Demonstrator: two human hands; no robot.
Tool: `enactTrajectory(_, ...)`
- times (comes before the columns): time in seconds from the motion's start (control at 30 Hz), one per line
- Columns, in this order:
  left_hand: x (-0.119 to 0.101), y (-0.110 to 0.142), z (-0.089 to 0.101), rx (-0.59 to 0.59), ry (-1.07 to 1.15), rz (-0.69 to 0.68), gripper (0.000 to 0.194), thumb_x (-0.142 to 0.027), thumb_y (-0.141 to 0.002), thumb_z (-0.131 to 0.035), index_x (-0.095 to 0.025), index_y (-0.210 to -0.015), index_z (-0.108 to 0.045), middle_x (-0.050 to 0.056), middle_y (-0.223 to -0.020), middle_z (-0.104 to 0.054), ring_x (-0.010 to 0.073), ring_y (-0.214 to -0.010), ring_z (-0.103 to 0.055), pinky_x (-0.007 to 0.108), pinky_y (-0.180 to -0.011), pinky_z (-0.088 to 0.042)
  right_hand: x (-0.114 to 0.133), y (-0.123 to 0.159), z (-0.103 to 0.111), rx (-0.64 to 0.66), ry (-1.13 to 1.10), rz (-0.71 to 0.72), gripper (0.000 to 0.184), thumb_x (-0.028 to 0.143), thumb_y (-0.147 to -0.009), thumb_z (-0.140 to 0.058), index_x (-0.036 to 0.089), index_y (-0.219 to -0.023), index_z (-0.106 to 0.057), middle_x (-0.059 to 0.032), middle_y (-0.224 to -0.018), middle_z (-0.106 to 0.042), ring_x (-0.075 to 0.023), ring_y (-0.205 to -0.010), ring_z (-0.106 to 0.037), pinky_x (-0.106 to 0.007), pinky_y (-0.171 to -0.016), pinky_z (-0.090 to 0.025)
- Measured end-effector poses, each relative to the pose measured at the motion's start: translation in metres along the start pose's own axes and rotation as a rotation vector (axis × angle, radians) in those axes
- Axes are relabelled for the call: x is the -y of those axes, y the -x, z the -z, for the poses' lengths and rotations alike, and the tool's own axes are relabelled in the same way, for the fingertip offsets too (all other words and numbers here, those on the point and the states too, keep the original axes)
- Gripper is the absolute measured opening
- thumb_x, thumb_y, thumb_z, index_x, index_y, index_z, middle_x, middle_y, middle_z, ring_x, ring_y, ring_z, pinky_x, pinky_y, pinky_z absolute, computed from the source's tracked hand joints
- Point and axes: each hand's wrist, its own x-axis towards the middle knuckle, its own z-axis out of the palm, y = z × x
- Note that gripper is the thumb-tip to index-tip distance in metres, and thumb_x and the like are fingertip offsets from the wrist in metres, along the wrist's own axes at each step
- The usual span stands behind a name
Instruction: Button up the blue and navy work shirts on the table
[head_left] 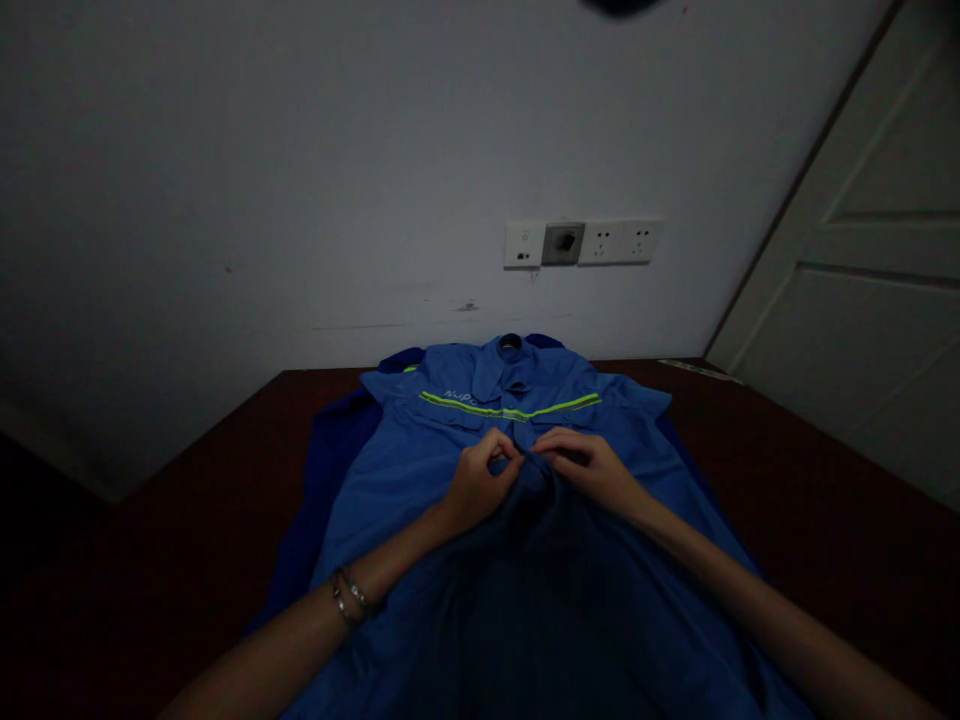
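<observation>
A blue work shirt (420, 480) with a yellow-green reflective stripe across the chest lies face up on a dark red-brown table (187, 520), collar toward the wall. My left hand (476, 482) pinches the shirt's front placket at mid chest, fingers curled closed on the cloth. My right hand (589, 465) meets it from the right, fingers closed on the other edge of the placket. The two hands touch at the centre of the shirt, just below the stripe. Bracelets circle my left wrist.
A darker blue garment (319, 490) lies under the shirt and sticks out on the left. A row of wall sockets (583, 243) sits on the white wall behind the table. A white door (870, 320) stands at the right.
</observation>
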Motion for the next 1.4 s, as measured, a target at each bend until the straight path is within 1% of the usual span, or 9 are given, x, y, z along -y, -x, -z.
enactTrajectory(0.2,-0.001,0.001,0.0,-0.007,0.021,0.0,0.006,-0.02,-0.077,-0.052,-0.018,-0.074,-0.047,0.0,-0.071,-0.057,0.0112,-0.067,-0.055,0.023,-0.066,-0.044,-0.001,0.0,-0.004,-0.014,0.051,0.018,0.017,0.027,-0.078,-0.054,0.019,-0.085,-0.067,-0.0057,-0.086,-0.064,-0.0164,-0.084,-0.058,-0.028,-0.076,-0.045)
enactTrajectory(0.33,-0.003,0.002,0.0,0.0,0.021,0.003,0.005,-0.019,-0.077,-0.051,-0.018,-0.074,-0.047,0.0,-0.07,-0.057,0.0109,-0.066,-0.055,0.022,-0.064,-0.043,-0.003,0.001,-0.003,0.019,0.086,0.058,0.017,0.028,-0.079,-0.054,0.02,-0.087,-0.068,-0.0057,-0.087,-0.064,-0.0166,-0.085,-0.058,-0.029,-0.076,-0.046)
enactTrajectory(0.5,-0.004,0.003,-0.001,-0.016,0.021,0.009,0.005,-0.016,-0.075,-0.052,-0.018,-0.074,-0.048,-0.001,-0.068,-0.056,0.0105,-0.063,-0.054,0.022,-0.062,-0.043,-0.004,0.002,-0.003,0.049,0.172,0.075,0.022,0.032,-0.081,-0.052,0.022,-0.093,-0.067,-0.0063,-0.089,-0.064,-0.0171,-0.083,-0.058,-0.028,-0.069,-0.047)
enactTrajectory(0.67,-0.006,0.003,-0.001,-0.003,0.067,0.03,0.005,-0.017,-0.076,-0.051,-0.018,-0.076,-0.047,0.0,-0.071,-0.059,0.0119,-0.068,-0.058,0.023,-0.065,-0.044,-0.007,0.004,-0.006,0.047,0.186,0.088,0.022,0.031,-0.081,-0.051,0.023,-0.096,-0.066,-0.0056,-0.092,-0.065,-0.0172,-0.086,-0.059,-0.029,-0.074,-0.047)
enactTrajectory(0.77,-0.008,0.003,0.0,-0.014,0.076,0.035,0.004,-0.019,-0.078,-0.05,-0.018,-0.077,-0.046,-0.001,-0.07,-0.058,0.0118,-0.068,-0.058,0.022,-0.065,-0.043,-0.008,0.005,-0.007,0.053,0.192,0.077,0.022,0.029,-0.081,-0.052,0.023,-0.097,-0.065,-0.0052,-0.092,-0.065,-0.0167,-0.085,-0.059,-0.028,-0.073,-0.047)
enactTrajectory(0.97,-0.009,0.004,-0.001,-0.015,0.157,0.082,0.017,-0.027,-0.076,-0.056,-0.019,-0.079,-0.041,-0.003,-0.065,-0.058,0.0114,-0.064,-0.058,0.022,-0.063,-0.044,-0.008,0.007,-0.008,0.045,0.184,0.095,0.02,0.025,-0.079,-0.053,0.021,-0.093,-0.065,-0.005,-0.09,-0.065,-0.0154,-0.08,-0.06,-0.024,-0.066,-0.047)
enactTrajectory(1.07,-0.007,0.004,-0.003,0.0,0.185,0.091,0.02,-0.025,-0.074,-0.058,-0.019,-0.08,-0.04,-0.002,-0.07,-0.059,0.0121,-0.069,-0.06,0.022,-0.065,-0.045,-0.01,0.007,-0.01,0.023,0.183,0.051,0.019,0.025,-0.077,-0.054,0.02,-0.092,-0.065,-0.0051,-0.09,-0.066,-0.0152,-0.078,-0.06,-0.024,-0.063,-0.047)
enactTrajectory(1.23,-0.004,0.002,-0.004,0.012,0.202,0.116,0.016,-0.021,-0.074,-0.056,-0.019,-0.08,-0.041,-0.002,-0.071,-0.058,0.0121,-0.071,-0.06,0.022,-0.065,-0.045,-0.014,0.006,-0.012,-0.027,0.108,-0.107,0.021,0.025,-0.074,-0.056,0.018,-0.09,-0.065,-0.0044,-0.085,-0.067,-0.0152,-0.073,-0.06,-0.024,-0.061,-0.048)
enactTrajectory(1.4,-0.002,0.001,-0.005,0.022,0.26,0.121,0.014,-0.02,-0.075,-0.055,-0.018,-0.08,-0.042,-0.003,-0.071,-0.055,0.0109,-0.07,-0.058,0.021,-0.065,-0.045,-0.014,0.004,-0.013,-0.057,0.024,-0.163,0.02,0.025,-0.07,-0.058,0.016,-0.088,-0.064,-0.0052,-0.085,-0.067,-0.0164,-0.08,-0.061,-0.025,-0.064,-0.049)
